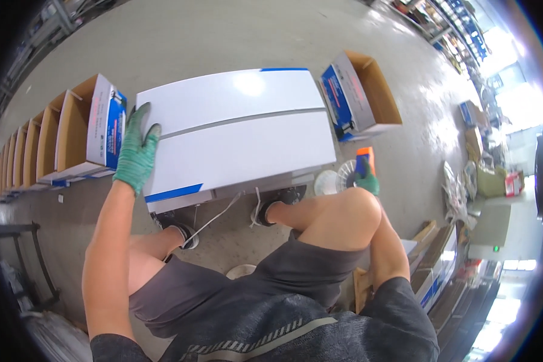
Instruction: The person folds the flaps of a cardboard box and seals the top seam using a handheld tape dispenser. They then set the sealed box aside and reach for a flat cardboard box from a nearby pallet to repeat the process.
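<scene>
Crosswise in front of the person's shins, the white carton [241,145] lies with its long axis running left to right, the right end slightly farther away, and a straight grey seam [241,122] follows that axis across its smooth, glossy, flat top. At its left end the left hand [137,151], in a ribbed green knit glove with dark fingertips, rests on the edge with thumb and fingers spread apart; the right hand [368,182], gloved alike, is wrapped around a blocky orange-and-blue object [364,157] beside the carton's near right corner, pointing away from the person.
</scene>
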### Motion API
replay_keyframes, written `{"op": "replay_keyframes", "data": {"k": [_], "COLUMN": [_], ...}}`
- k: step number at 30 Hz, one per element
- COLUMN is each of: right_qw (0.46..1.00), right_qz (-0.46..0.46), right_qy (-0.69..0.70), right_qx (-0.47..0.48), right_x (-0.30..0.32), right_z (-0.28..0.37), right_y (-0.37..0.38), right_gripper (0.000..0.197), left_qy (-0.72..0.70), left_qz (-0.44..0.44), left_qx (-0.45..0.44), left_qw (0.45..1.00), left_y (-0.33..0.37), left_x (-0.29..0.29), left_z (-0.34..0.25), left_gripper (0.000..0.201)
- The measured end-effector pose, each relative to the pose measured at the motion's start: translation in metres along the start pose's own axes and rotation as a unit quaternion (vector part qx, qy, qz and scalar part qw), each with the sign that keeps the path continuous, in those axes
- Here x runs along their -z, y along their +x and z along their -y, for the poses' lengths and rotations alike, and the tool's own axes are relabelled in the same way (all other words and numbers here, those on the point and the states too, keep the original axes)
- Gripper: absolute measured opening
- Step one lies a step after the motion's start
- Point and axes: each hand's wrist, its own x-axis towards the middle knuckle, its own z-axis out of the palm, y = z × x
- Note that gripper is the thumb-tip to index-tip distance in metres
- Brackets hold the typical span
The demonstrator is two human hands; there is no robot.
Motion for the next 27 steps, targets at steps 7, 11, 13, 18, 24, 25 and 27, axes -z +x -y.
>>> {"op": "replay_keyframes", "data": {"k": [7, 11, 13, 18, 24, 25, 27], "right_qw": [0.825, 0.785, 0.8, 0.802, 0.81, 0.811, 0.802], "right_qz": [0.063, 0.308, 0.31, 0.368, 0.405, 0.405, 0.366], "right_qy": [0.48, 0.385, 0.314, 0.204, 0.151, 0.148, 0.173], "right_qx": [0.291, 0.375, 0.407, 0.423, 0.395, 0.397, 0.44], "right_x": [0.189, 0.198, 0.185, 0.161, 0.169, 0.165, 0.157], "right_z": [0.264, 0.356, 0.387, 0.399, 0.397, 0.392, 0.383], "right_y": [-0.014, -0.031, -0.036, -0.025, -0.018, -0.011, 0.001], "right_gripper": [0.054, 0.054, 0.055, 0.052, 0.052, 0.052, 0.056], "left_qy": [-0.034, -0.069, -0.084, -0.081, -0.012, -0.014, 0.135], "left_qz": [-0.011, -0.008, -0.016, -0.028, -0.036, -0.039, -0.165], "left_qx": [0.027, 0.042, 0.046, 0.034, 0.026, 0.027, -0.089], "left_qw": [0.999, 0.997, 0.995, 0.996, 0.999, 0.999, 0.973], "left_y": [-0.004, -0.004, -0.003, -0.003, -0.005, -0.001, 0.01], "left_x": [-0.002, -0.003, -0.006, -0.004, 0.002, 0.006, 0.014], "left_z": [0.003, -0.01, -0.009, -0.015, -0.02, -0.023, -0.025], "left_gripper": [0.052, 0.051, 0.052, 0.053, 0.047, 0.047, 0.041]}}
